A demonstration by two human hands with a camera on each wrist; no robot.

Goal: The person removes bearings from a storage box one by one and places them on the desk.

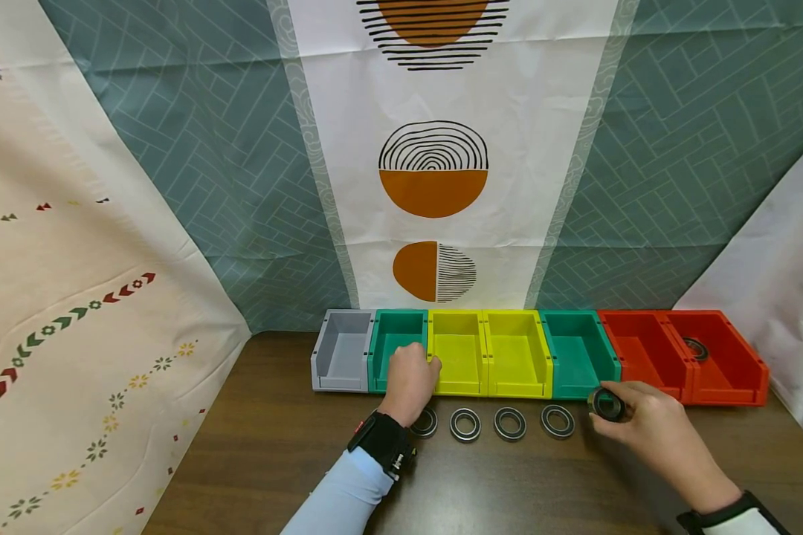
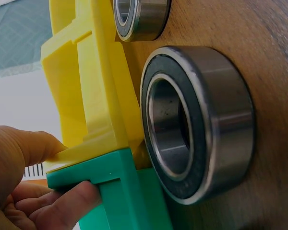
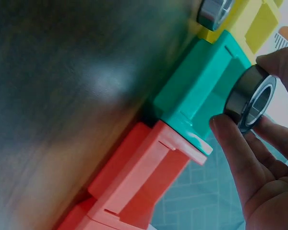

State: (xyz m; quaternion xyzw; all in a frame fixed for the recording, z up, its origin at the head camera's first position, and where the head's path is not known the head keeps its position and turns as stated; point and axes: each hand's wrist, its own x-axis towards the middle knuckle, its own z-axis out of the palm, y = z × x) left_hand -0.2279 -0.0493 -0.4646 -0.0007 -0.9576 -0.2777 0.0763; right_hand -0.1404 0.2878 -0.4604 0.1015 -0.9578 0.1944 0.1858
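Note:
My right hand (image 1: pixel 649 416) holds a ball bearing (image 1: pixel 606 404) between thumb and fingertips, just in front of the right green bin (image 1: pixel 578 349). The right wrist view shows this bearing (image 3: pixel 249 98) tilted, its hole turned towards the palm. At the other end, my left hand (image 1: pixel 411 379) grips the adjoining side walls of the left green bin (image 1: pixel 398 331) and a yellow bin (image 1: pixel 456 349). Its thumb (image 2: pixel 38 143) lies on the yellow side, a finger (image 2: pixel 81 201) on the green. Close by on the table is another bearing (image 2: pixel 230 115), partly covered by my left hand in the head view.
Several bearings lie in a row before the bins, among them one bearing (image 1: pixel 465 425) ahead of the yellow bins. A grey bin (image 1: pixel 344 345) ends the row at left. In the rightmost red bin (image 1: pixel 729 371) sits a bearing (image 1: pixel 696 348). Cloth (image 1: pixel 261 186) hangs behind.

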